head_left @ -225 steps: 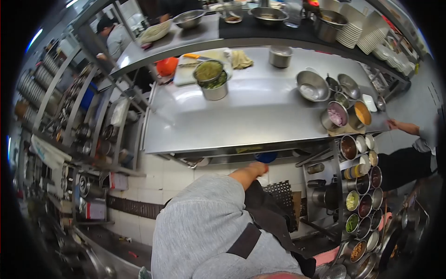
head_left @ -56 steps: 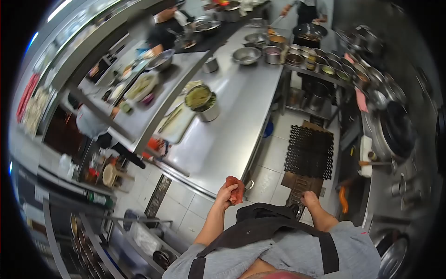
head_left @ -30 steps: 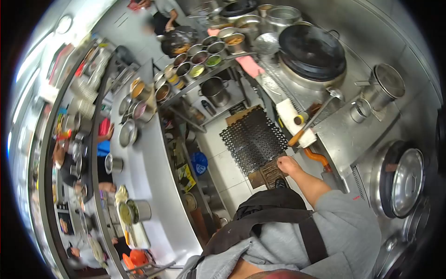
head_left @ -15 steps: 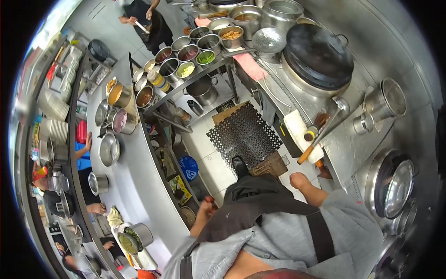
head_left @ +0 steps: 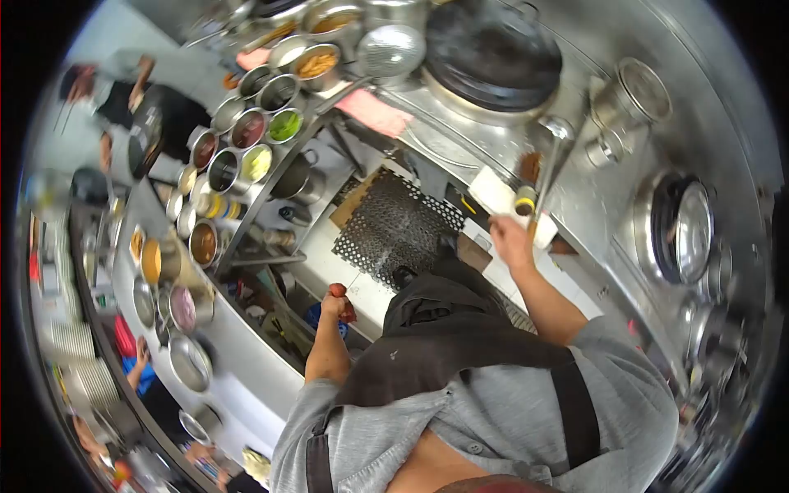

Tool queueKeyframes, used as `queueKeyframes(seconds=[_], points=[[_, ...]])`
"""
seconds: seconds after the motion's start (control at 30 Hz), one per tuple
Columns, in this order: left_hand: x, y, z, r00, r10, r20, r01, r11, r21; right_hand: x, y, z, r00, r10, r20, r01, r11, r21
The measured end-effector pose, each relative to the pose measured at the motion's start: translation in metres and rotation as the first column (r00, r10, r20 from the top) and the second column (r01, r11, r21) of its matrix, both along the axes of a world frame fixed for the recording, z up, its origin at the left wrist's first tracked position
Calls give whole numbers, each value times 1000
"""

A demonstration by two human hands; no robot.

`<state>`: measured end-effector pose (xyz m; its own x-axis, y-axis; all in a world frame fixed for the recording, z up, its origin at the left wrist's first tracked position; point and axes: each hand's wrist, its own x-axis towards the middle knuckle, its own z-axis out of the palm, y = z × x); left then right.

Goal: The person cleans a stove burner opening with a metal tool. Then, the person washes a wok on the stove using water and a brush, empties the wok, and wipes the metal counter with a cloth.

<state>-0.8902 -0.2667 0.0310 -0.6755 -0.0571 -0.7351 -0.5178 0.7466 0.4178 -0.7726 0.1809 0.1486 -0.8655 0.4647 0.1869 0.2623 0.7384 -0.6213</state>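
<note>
My left hand [head_left: 335, 309] is closed around a small round red thing [head_left: 338, 290], whose kind I cannot make out; more red shows at the side of the palm. It hangs over the floor beside the left counter. My right hand [head_left: 511, 240] is at the stove counter's edge, close to a folded white cloth [head_left: 491, 191] and the wooden handle of a ladle [head_left: 555, 131]. Its fingers are blurred, and I cannot tell whether they touch the handle. A brown-bristled brush [head_left: 530, 168] lies beside the ladle.
A black wok [head_left: 493, 53] rests on the stove, with a perforated strainer [head_left: 391, 52] to its left. Steel pots of ingredients, including chopped greens [head_left: 285, 125], crowd the rack. A black rubber mat [head_left: 399, 218] covers the floor. Another person [head_left: 168, 119] stands at the far left.
The view has turned and come closer to the stove. My right hand has moved forward to the counter edge by the ladle. My left hand has risen forward, still holding the red thing.
</note>
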Motion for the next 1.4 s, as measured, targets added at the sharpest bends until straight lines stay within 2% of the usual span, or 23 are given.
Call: queueKeyframes(seconds=[0.03,0.1,0.17,0.2,0.27,0.4,0.5,0.53,0.57,0.63,0.67,0.7,0.77,0.83,0.87,0.9,0.97,1.03,1.17,1.2,1.23,1.3,1.4], points=[[-4,3,-13,999,-46,14,46,999,-4,-3,13,10,987,-150,-51,155,979,135],[-13,0,-70,900,-431,64,435,882,-181,-10,37,20,918,-387,-88,396,911,117],[-15,-16,-148,931,-345,121,349,937,-17,-16,53,16,877,-479,43,466,867,176],[-21,-1,-126,915,-373,153,383,923,-41,-20,60,8,873,-486,51,472,865,167],[-30,30,-85,898,-420,130,428,903,-38,-30,72,-16,831,-435,347,423,899,114],[-60,25,-75,942,-331,53,330,944,17,-50,88,-56,752,-529,394,555,830,54],[-90,28,-38,919,-395,5,386,897,-215,-65,99,-48,648,-518,559,609,792,28],[-101,0,-74,957,-280,76,290,943,-164,-67,110,-47,667,-473,575,604,795,-48],[-113,2,-61,956,-280,84,291,941,-171,-71,114,-32,664,-468,584,605,795,-51],[-129,17,-29,988,-118,94,127,988,-92,-71,124,16,836,-273,477,388,907,-161],[-139,-2,-61,993,-97,71,102,992,-80,-74,124,33,866,-212,453,317,933,-170],[-145,6,-62,991,-109,84,115,990,-78,-80,125,50,857,-223,465,331,929,-165],[-174,38,-55,942,-300,-151,273,945,-180,-95,128,76,896,64,440,5,988,-155],[-201,91,-22,989,-112,-96,119,990,71,-106,129,83,905,108,412,-84,994,-75],[-219,111,-18,956,-227,-186,227,974,-24,-110,131,87,871,184,456,-185,982,-43],[-232,128,-24,958,-47,-284,124,957,261,-112,132,91,827,253,502,-283,959,-17],[-262,183,21,907,23,-421,152,914,377,-102,137,93,799,206,565,-274,961,37],[-293,222,47,791,-18,-612,302,881,365,-91,143,96,811,21,584,-65,996,54],[-336,286,80,764,-115,-635,420,835,354,-121,129,98,868,-29,496,-50,988,145],[-345,299,76,773,-146,-617,442,822,359,-140,122,102,804,3,594,-49,997,61],[-352,306,74,771,-167,-615,470,801,371,-146,121,62,876,60,478,-143,980,139],[-366,325,70,624,-542,-563,690,720,71,-177,106,44,815,52,577,-155,979,130],[-383,322,47,520,-644,-561,768,640,-22,-179,98,52,604,62,794,-171,984,53]])
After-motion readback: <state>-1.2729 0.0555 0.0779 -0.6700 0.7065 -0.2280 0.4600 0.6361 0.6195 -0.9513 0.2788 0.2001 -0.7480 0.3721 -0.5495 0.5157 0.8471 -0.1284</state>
